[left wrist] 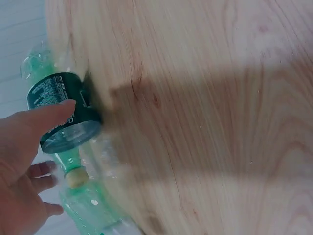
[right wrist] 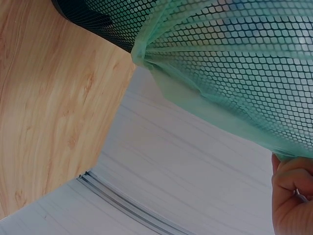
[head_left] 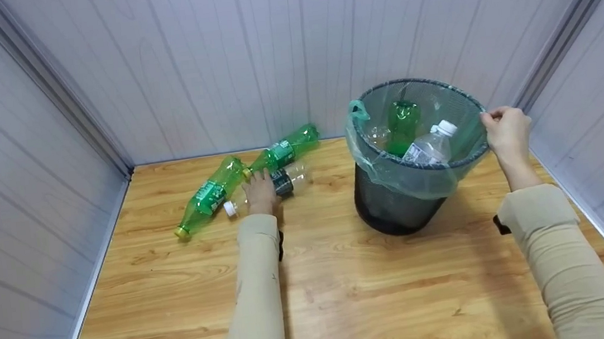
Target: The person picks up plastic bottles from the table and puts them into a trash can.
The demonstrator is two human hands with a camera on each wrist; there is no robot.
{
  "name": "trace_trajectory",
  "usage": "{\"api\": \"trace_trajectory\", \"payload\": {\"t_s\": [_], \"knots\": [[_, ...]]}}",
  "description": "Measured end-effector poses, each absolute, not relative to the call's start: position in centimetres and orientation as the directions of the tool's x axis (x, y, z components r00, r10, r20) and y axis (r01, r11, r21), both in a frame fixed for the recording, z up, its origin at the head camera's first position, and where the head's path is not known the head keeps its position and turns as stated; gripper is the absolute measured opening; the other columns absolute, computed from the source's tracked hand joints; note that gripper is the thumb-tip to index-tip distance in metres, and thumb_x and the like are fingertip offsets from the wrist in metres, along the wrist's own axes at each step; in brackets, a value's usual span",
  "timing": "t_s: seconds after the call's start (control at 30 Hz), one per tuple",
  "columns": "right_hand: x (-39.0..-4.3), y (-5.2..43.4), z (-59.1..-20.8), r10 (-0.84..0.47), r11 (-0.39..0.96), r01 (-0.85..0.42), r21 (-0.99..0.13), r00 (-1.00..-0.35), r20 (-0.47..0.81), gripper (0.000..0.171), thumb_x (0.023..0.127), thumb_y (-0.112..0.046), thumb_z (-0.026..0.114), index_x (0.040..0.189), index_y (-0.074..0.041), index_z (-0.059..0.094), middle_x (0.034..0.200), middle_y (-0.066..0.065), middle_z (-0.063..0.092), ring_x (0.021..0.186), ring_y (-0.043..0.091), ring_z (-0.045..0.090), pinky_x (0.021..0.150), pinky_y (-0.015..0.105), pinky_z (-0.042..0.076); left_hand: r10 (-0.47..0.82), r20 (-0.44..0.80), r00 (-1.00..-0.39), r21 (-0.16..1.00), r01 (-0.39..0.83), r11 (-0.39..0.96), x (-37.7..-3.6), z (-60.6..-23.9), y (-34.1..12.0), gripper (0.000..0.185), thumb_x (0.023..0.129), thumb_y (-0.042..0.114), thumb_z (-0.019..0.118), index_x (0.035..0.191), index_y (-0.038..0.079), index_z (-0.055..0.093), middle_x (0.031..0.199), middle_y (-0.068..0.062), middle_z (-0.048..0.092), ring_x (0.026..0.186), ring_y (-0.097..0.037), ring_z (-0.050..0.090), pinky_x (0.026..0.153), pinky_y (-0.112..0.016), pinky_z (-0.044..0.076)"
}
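Head view: we saw a person's two arms in beige sleeves over a wooden counter boxed in by pale panelled walls.
Left hand: our left hand lay on a clear plastic bottle with a dark label and white cap; in the left wrist view the straight fingers rested on the label, the grip wide and not yet closed round it.
Bottle's place: it lay on its side on the counter, touching two green plastic bottles with yellow caps, one to its left and one behind.
Right hand: our right hand pinched the rim of a black wire-mesh bin lined with a thin green plastic bag, fingers curled on the edge.
Bin contents: a green bottle and a clear bottle already sat inside.
Step in hand: we judged it to be picking up the clear bottle while steadying the bin.
Next move: it would call for curling the fingers round the bottle, lifting clear of its green neighbours, and carrying it right over the rim.
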State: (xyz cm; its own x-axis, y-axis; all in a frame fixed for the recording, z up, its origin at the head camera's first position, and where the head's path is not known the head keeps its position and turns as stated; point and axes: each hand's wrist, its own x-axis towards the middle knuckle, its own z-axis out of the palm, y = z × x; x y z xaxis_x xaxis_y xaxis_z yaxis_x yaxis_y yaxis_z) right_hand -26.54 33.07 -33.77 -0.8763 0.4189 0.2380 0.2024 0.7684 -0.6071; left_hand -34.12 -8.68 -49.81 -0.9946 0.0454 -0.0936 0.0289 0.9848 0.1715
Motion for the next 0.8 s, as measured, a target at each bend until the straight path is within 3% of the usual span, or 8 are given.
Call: {"api": "trace_trajectory", "payload": {"t_s": [0.23,0.5,0.8], "knots": [[-26.6,33.2,-33.6,0.419,0.759,0.209,-0.616,-0.882,0.217,0.039,0.091,-0.024,0.044,0.102,0.01,0.059,0.088,0.019,0.058,0.062,0.012,0.046,0.057,0.024,0.037,0.075,-0.134,-0.988,0.214,0.045,0.976,-34.2,-50.2,-8.6,0.067,0.07,0.024,0.075,0.121,-0.005,0.045,0.121,-0.023,0.038,0.103,-0.034,0.048,0.083,-0.045,0.043],[-26.6,32.9,-33.9,0.416,0.759,0.199,-0.62,-0.88,0.228,0.037,0.09,-0.022,0.045,0.101,0.01,0.06,0.088,0.021,0.06,0.056,0.007,0.044,0.053,0.02,0.037,0.041,-0.208,-0.977,0.269,-0.017,0.963,-33.8,-49.1,-9.0,0.055,0.067,0.017,0.075,0.112,-0.004,0.052,0.109,-0.018,0.052,0.096,-0.029,0.053,0.079,-0.04,0.047],[-26.4,32.9,-33.7,0.421,0.774,0.201,-0.601,-0.872,0.25,0.036,0.09,-0.022,0.045,0.098,0.009,0.061,0.087,0.02,0.06,0.064,0.016,0.049,0.057,0.025,0.038,0.026,-0.139,-0.99,0.4,-0.032,0.916,-33.7,-46.3,-8.7,0.044,0.067,0.021,0.074,0.102,0.0,0.058,0.095,-0.014,0.06,0.085,-0.025,0.056,0.072,-0.039,0.047]]}}
